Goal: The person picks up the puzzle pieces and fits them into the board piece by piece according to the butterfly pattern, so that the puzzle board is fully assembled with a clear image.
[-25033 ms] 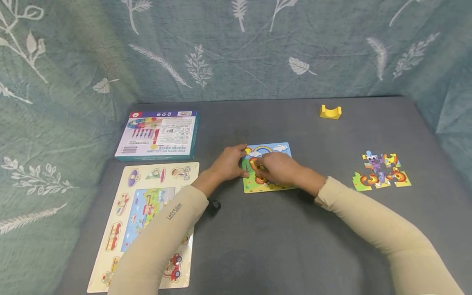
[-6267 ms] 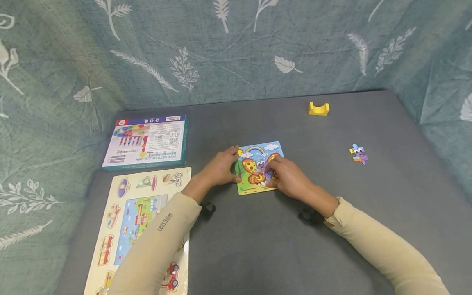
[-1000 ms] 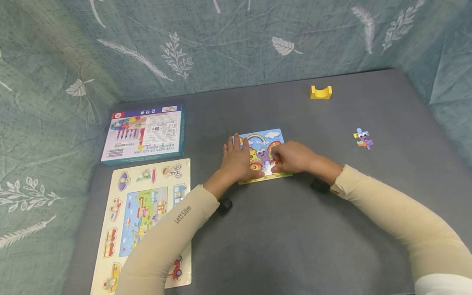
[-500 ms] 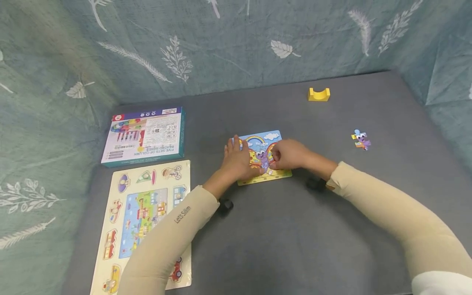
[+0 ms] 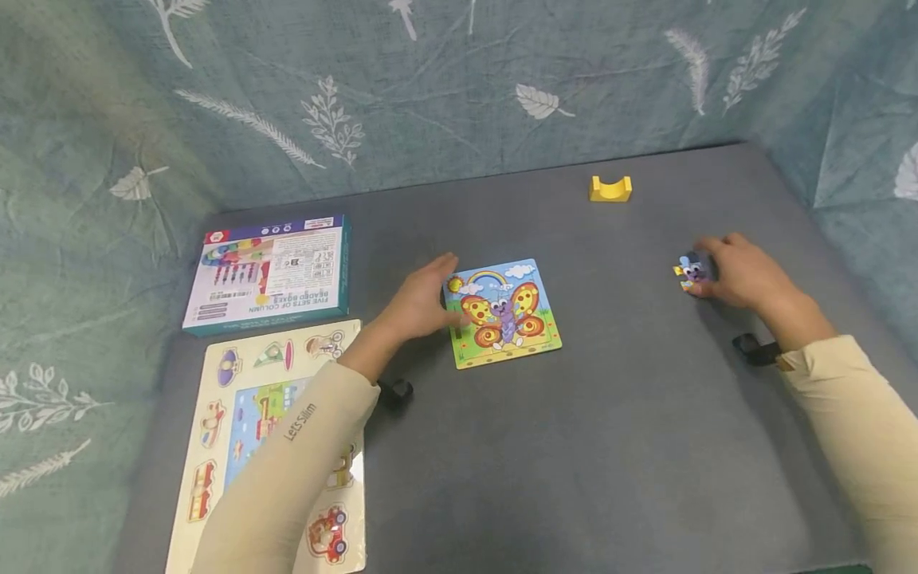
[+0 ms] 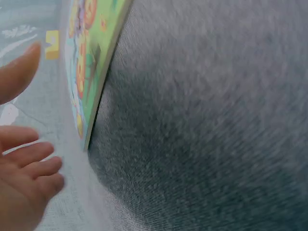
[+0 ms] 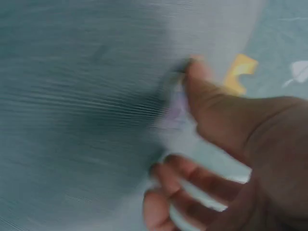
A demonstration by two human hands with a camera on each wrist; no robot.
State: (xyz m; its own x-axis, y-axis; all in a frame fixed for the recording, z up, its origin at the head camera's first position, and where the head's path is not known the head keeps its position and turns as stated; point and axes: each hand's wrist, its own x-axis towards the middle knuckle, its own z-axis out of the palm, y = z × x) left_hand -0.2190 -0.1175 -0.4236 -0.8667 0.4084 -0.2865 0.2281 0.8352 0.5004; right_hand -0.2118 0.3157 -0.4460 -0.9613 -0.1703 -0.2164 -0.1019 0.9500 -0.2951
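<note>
A square puzzle board (image 5: 541, 341) with a butterfly, rainbow and sun lies mid-table. My left hand (image 5: 416, 304) is at its left edge with fingers spread, the blurred thumb over the border. In the left wrist view that hand (image 6: 21, 187) appears apart from the board (image 6: 89, 77) and holds nothing. Far to the right, my right hand (image 5: 746, 275) is at a loose puzzle piece (image 5: 692, 273) with a purple face, thumb and fingertips beside it. The right wrist view is blurred; the piece (image 7: 175, 108) shows by the thumb, the other fingers standing apart from it.
A yellow block with a curved notch (image 5: 610, 190) stands at the back. At left lie a boxed bead set (image 5: 265, 275) and a large wooden peg puzzle (image 5: 215, 375), partly under the left sleeve (image 5: 287, 454). Leaf-patterned cloth (image 5: 430, 96) hangs behind the table.
Several loose pieces lay at right earlier; one is there now. In the last half second my right hand left the board for that piece, and my left hand drew back leftward.
</note>
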